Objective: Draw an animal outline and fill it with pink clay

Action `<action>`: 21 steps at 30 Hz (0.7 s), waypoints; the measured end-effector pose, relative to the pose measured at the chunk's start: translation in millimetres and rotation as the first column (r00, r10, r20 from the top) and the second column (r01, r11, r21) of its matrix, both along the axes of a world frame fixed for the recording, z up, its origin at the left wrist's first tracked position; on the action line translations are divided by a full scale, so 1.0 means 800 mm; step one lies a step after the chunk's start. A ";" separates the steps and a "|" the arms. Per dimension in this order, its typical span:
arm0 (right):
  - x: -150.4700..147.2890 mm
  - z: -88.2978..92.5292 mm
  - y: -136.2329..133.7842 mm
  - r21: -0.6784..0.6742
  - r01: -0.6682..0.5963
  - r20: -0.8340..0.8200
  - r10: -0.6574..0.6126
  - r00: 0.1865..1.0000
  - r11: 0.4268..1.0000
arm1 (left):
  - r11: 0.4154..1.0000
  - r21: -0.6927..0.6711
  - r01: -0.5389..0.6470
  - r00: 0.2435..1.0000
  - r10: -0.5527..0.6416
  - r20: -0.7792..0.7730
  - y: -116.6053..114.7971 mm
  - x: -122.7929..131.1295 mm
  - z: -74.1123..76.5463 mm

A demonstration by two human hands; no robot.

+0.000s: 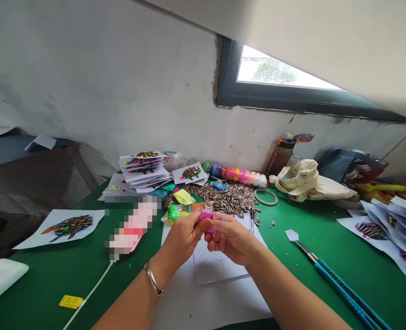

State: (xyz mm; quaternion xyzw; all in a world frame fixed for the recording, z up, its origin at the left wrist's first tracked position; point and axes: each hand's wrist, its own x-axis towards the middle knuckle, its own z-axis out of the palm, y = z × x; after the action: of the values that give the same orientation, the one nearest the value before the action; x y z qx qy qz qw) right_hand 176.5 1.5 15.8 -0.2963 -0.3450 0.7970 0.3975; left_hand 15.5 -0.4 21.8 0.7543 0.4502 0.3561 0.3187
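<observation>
My left hand and my right hand meet above the paper, their fingers closed on a small pink-purple packet of modelling clay in clear wrapping. Part of the packet is hidden by the fingers. Under my hands lies a white sheet with a faint pencil outline, on top of a larger white sheet. Just beyond are a yellow clay packet, a green one and a heap of striped sunflower seeds. A black pen rests by the sheet's right edge.
On the green table, a blue utility knife lies at right, near stacked seed pictures. More pictures are piled back left. Behind the seeds stand a tape roll, a cloth bag and a brown bottle.
</observation>
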 end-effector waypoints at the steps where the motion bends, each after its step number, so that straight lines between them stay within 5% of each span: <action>1: 0.000 0.001 0.000 -0.018 0.001 -0.007 -0.001 1.000 1.000 | 1.000 0.004 0.002 1.000 -0.002 0.000 -0.001 0.001 0.001; 11: 0.003 0.000 0.001 -0.017 -0.026 0.013 0.026 1.000 1.000 | 0.997 0.070 0.044 0.998 -0.042 -0.038 -0.005 0.004 -0.001; 21: 0.010 0.000 0.004 0.046 -0.122 -0.044 0.124 0.991 0.991 | 0.997 0.061 -0.037 0.999 0.037 0.007 -0.008 0.003 0.006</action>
State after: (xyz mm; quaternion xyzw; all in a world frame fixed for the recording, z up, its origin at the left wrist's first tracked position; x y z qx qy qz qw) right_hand 184.4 4.3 15.8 -0.2470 -0.3702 0.8192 0.3619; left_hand 17.8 -6.7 26.3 0.7541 0.4520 0.3780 0.2902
